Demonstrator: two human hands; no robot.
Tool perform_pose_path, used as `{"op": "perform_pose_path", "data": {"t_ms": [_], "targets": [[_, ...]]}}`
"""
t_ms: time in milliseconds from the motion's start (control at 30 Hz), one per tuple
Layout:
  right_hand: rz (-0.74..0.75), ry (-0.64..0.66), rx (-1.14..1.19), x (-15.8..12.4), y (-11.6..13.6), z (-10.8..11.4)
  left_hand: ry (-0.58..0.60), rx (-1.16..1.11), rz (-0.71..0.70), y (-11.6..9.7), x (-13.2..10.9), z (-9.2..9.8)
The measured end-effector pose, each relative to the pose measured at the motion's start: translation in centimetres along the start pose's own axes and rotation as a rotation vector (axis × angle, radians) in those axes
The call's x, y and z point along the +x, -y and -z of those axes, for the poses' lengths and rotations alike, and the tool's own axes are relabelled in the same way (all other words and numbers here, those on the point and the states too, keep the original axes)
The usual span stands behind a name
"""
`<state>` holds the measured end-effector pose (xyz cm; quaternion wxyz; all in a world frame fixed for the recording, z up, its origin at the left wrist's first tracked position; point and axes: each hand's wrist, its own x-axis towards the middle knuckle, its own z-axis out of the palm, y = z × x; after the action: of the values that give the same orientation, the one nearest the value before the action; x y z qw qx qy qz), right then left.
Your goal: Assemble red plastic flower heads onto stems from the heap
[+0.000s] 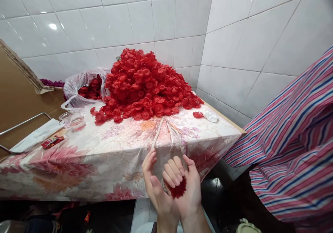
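Observation:
A big heap of red plastic flower heads (147, 85) lies on a table under a floral cloth (104, 149). Below the table's front edge, my right hand (186, 188) is curled round a red flower head (179, 189), palm up. My left hand (154, 184) presses against it from the left, thumb reaching toward the flower, fingers raised and pinching one of the pale strings (166, 132) that run from the heap down over the table edge to my hands.
A clear plastic bag (78, 87) with more red flowers sits left of the heap. Near it stand a glass jar (74, 120), a small red packet (52, 141) and white paper. One loose flower (198, 114) lies at the right. A person's striped sleeve (291, 139) fills the right side.

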<state>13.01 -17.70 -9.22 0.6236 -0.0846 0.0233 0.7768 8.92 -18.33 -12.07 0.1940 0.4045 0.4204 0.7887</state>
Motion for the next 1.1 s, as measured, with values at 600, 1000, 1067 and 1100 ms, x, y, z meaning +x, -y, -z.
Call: {"op": "perform_pose_path", "data": {"t_ms": [600,1000,1067,1100], "targets": [[0.287,0.052,-0.196,-0.4,0.6,-2.5,0.139,0.081,0.170,-0.5,-0.1,0.5],[0.790,0.621,-1.017,8.0,1.9,-13.3,0.489,-0.025,0.266,-6.6,13.2,-3.5],[0.918,0.681,-1.363,10.3,2.7,-14.1,0.591,-0.064,0.331,-6.2,16.0,-4.8],[0.940,0.703,-1.445,11.6,3.1,-14.4,0.635,-0.077,0.376,-5.8,17.4,-5.5]]}}
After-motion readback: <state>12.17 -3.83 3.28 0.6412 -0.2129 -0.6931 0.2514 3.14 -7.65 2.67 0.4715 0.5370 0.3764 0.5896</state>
